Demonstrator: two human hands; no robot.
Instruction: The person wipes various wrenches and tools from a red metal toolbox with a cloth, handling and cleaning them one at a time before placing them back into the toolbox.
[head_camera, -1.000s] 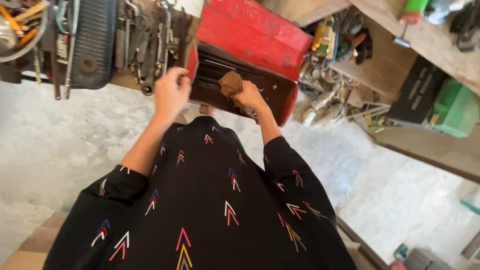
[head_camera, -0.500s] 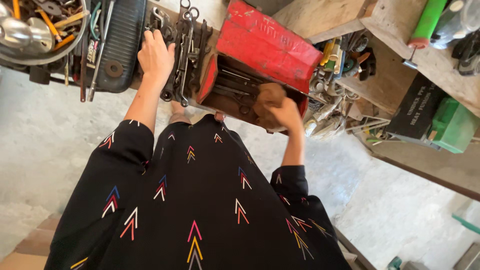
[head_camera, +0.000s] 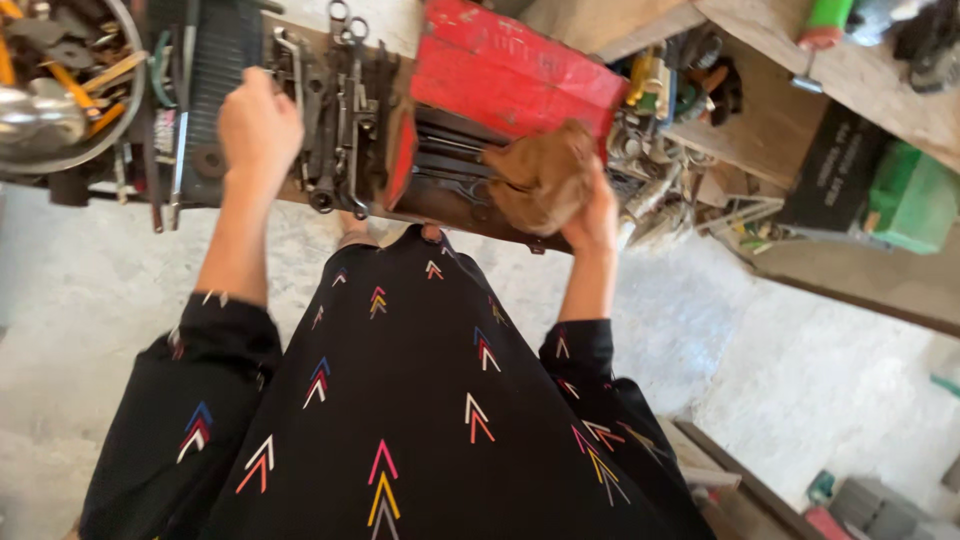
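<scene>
A red metal toolbox (head_camera: 505, 75) stands open on a wooden board, with dark tools lying inside it. My right hand (head_camera: 597, 213) grips a brown rag (head_camera: 540, 177) at the box's right front corner. My left hand (head_camera: 258, 130) is over a row of spanners (head_camera: 335, 110) laid out to the left of the box, fingers curled; whether it holds one I cannot tell. A black ribbed tray (head_camera: 205, 90) lies just beyond that hand.
A metal bowl (head_camera: 60, 95) full of small tools sits at the far left. Right of the box lie tubes and bottles (head_camera: 655, 150), wooden planks, a black box (head_camera: 825, 165) and a green case (head_camera: 915, 205). Below is a concrete floor (head_camera: 790, 370).
My left hand left the toolbox edge and went left over the spanners. My right hand slid the rag from the box's middle to its right front corner.
</scene>
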